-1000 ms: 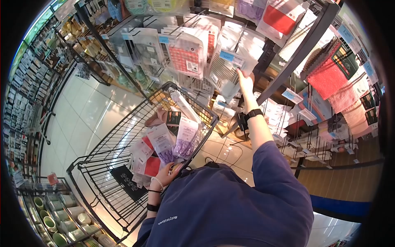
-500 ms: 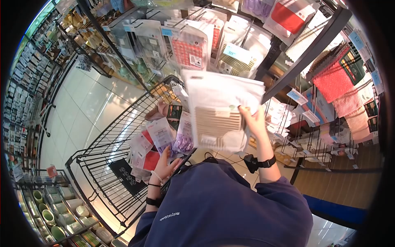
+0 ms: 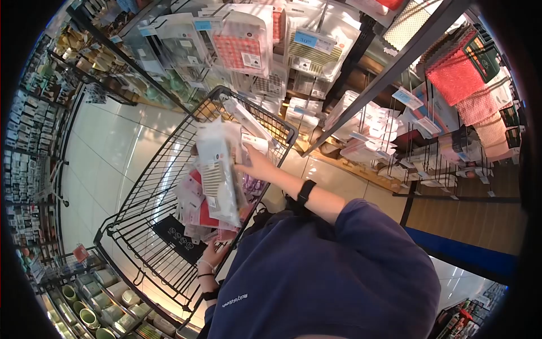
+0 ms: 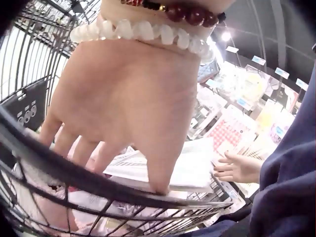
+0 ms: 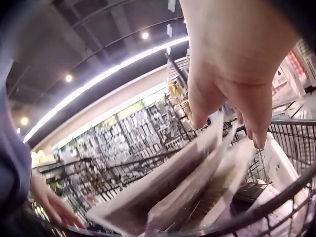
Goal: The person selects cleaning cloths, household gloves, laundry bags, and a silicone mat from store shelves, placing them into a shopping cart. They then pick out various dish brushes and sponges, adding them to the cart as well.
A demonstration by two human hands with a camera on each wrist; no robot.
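Observation:
In the head view, a clear packet with a striped cloth (image 3: 213, 178) lies tilted on top of other packets in the cart. My right hand (image 3: 257, 165) is beside its right edge, fingers extended. The right wrist view has this hand (image 5: 237, 84) above several upright packets (image 5: 182, 197), thumb and fingers spread apart. My left hand (image 3: 212, 255) is at the cart's near side; in the left wrist view that hand (image 4: 123, 103) reaches down to the black rim (image 4: 98, 183), fingers loosely extended and partly hidden by it, thumb touching near the rim.
Racks of hanging packets, including a red-checked one (image 3: 240, 45), stand beyond the wire cart (image 3: 121, 210). A dark post (image 3: 389, 73) slants at the right, beside hanging red mesh cloths (image 3: 451, 73). Shelved green cups (image 3: 88, 317) are at lower left, and tiled floor (image 3: 99, 141) runs left of the cart.
My right hand has brought the striped packets from the rack across and down into the cart, and its fingers have come off them. My left hand has moved slightly down along the cart's side.

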